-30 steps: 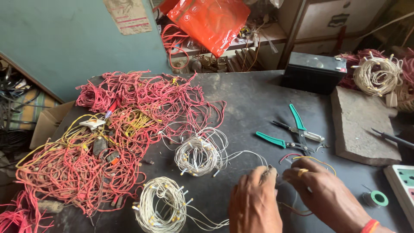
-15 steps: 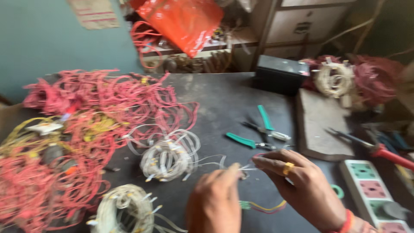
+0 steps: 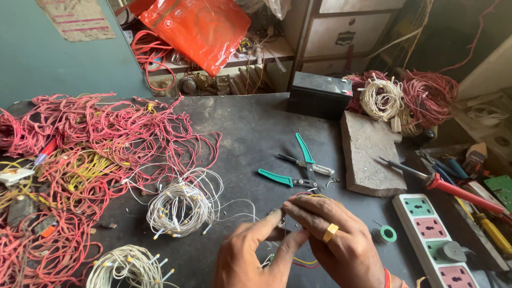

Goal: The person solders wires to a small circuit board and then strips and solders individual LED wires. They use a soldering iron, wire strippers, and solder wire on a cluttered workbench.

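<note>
My left hand [image 3: 255, 255] and my right hand [image 3: 335, 242] meet at the table's near edge, pinching thin wires [image 3: 302, 262] between thumbs and fingertips. Yellow, red and green strands trail beneath them. My right hand wears a gold ring. A white wire coil [image 3: 180, 208] lies just left of my left hand, and a second white coil [image 3: 126, 268] sits nearer the front edge. Green-handled pliers [image 3: 294, 172] lie open on the dark tabletop [image 3: 250, 128] just beyond my fingers.
A big tangle of red and yellow wires [image 3: 90, 160] covers the table's left side. A black battery [image 3: 320, 94] and grey stone slab [image 3: 369, 153] sit behind right. A white power strip [image 3: 437, 237], solder spool [image 3: 385, 234], soldering iron [image 3: 453, 188] and screwdrivers lie on the right.
The camera view has swung left then right, so the table contents shift in frame. My hands stay together on the thin wires, fingers working them closer over the near edge.
</note>
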